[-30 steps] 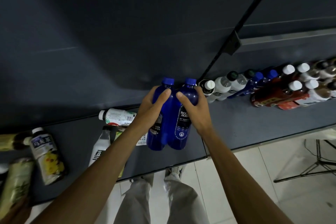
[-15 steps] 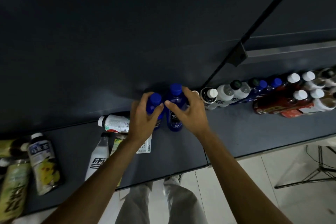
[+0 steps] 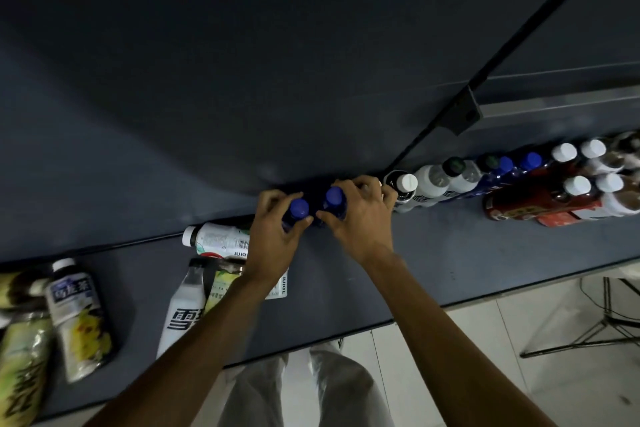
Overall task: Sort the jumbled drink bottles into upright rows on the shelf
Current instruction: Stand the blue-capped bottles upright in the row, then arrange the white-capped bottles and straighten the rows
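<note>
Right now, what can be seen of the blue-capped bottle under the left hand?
The dark blue bottle with the blue screw cap stands upright at the back of the grey shelf, seen from above, so mostly its cap shows. It looks like translucent plastic. The left hand grips it around the neck. A matching blue bottle, held by the right hand, stands close beside it; whether they touch is unclear.

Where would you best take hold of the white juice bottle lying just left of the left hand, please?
Probably around the mid-body of the white juice bottle, coming down from above: it lies on its side, cap pointing left, and its rounded body is exposed on top.
</note>
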